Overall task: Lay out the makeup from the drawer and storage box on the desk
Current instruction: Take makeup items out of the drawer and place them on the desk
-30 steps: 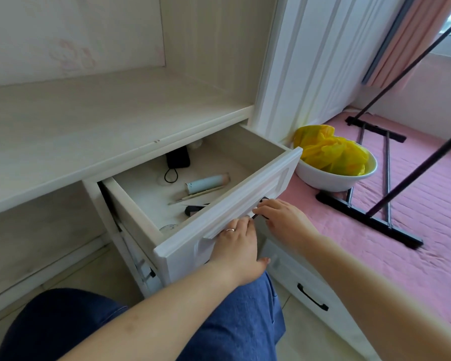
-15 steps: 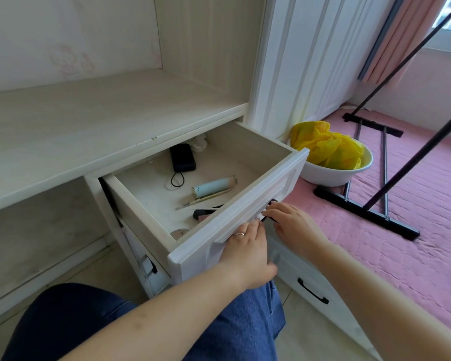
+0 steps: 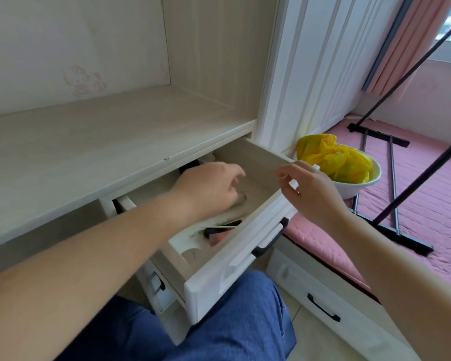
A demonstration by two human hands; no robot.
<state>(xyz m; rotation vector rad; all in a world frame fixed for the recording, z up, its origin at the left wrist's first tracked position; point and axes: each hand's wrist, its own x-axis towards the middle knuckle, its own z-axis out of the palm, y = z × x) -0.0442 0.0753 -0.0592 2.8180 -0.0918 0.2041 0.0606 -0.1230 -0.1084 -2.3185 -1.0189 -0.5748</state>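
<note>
The white drawer (image 3: pixel 235 269) under the desk top (image 3: pixel 89 152) is pulled out. My left hand (image 3: pixel 208 188) reaches down into it with loosely bent fingers; its fingertips are hidden behind the hand, and I see nothing held. It covers the middle of the drawer. Near the drawer's front lie a dark stick-like item (image 3: pixel 219 231), a pink item (image 3: pixel 216 238), thin sticks and a round lid (image 3: pixel 190 252). My right hand (image 3: pixel 310 191) hovers over the drawer's front right corner, fingers relaxed and holding nothing.
A white bowl (image 3: pixel 359 186) with yellow cloth (image 3: pixel 333 160) sits on the pink mat (image 3: pixel 440 191) to the right. A black rack frame (image 3: pixel 391 178) stands on that mat. A lower drawer with a black handle (image 3: pixel 323 306) is closed. My knee in blue jeans (image 3: pixel 232 321) is below the open drawer.
Both hands left the drawer's handle. The left hand went up and into the drawer; the right hand rose above the front right corner. The drawer stands further out.
</note>
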